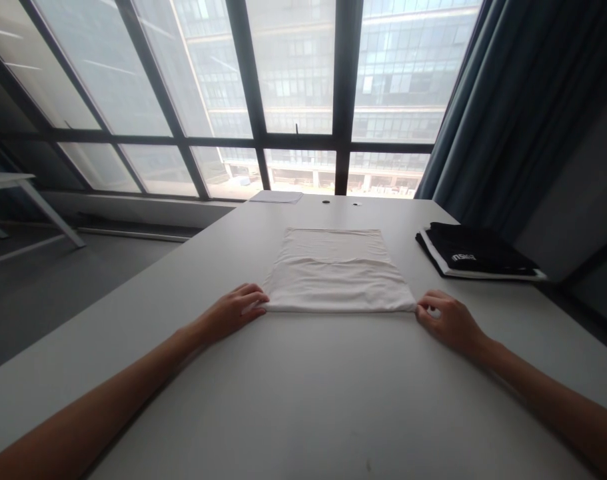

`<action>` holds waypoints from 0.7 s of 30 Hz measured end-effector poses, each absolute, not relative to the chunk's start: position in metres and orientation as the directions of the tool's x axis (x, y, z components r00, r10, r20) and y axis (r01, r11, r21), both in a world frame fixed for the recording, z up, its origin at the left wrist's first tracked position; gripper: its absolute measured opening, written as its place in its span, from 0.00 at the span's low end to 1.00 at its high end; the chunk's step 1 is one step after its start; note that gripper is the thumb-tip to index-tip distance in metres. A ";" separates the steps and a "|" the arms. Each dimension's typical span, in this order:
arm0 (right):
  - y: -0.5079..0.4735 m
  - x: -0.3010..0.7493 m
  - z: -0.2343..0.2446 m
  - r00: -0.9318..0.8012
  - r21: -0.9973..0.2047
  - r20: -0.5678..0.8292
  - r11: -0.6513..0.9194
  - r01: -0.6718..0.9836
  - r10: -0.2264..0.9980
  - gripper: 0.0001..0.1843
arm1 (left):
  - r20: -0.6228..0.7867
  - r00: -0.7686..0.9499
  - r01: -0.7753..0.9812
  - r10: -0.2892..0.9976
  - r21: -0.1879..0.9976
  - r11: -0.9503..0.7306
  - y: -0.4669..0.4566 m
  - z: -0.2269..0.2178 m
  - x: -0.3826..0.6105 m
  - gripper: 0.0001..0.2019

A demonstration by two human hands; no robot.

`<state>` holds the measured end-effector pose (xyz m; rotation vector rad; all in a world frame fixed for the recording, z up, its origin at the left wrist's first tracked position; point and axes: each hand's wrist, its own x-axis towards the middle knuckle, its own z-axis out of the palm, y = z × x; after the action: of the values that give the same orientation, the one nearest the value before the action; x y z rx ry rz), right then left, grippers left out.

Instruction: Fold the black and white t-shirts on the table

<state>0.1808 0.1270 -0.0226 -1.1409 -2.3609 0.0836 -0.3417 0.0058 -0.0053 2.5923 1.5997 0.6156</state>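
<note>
A white piece of cloth [338,277], folded into a flat rectangle, lies on the table in front of me. Its near edge is straight, and faint wrinkles run across the near half. My left hand [243,303] pinches the near left corner between thumb and fingers. At the near right corner, the thumb and index finger of my right hand [446,319] are closed on the fabric. Both hands rest low against the tabletop, with the near edge stretched between them.
The white table [303,393] reaches toward large windows. Folded black and white clothes [483,250] are stacked at the right. Papers [276,197] lie at the far left edge, near a round black hole [326,202]. A blue curtain [503,100] hangs at right; another table [13,179] stands left.
</note>
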 end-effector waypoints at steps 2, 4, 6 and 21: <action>0.124 0.177 -0.024 -0.492 -0.266 0.423 0.623 0.735 0.761 0.11 | 0.313 0.392 0.852 0.865 0.232 -0.469 0.006 -0.006 -0.342 0.14; 0.125 0.174 -0.024 -0.468 -0.270 0.426 0.603 0.751 0.774 0.09 | 0.314 0.394 0.852 0.864 0.227 -0.471 0.006 -0.006 -0.342 0.13; 0.128 0.173 -0.022 -0.450 -0.278 0.440 0.594 0.755 0.778 0.09 | 0.317 0.398 0.851 0.861 0.223 -0.475 0.006 -0.005 -0.342 0.13; 0.152 0.170 0.009 -0.410 -0.317 0.443 0.567 0.760 0.797 0.17 | 0.330 0.406 0.869 0.852 0.149 -0.472 0.019 0.016 -0.329 0.18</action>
<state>0.1703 0.1516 0.0092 -1.2428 -2.2471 0.0885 -0.3286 0.0186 0.0164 2.6729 1.6370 0.5827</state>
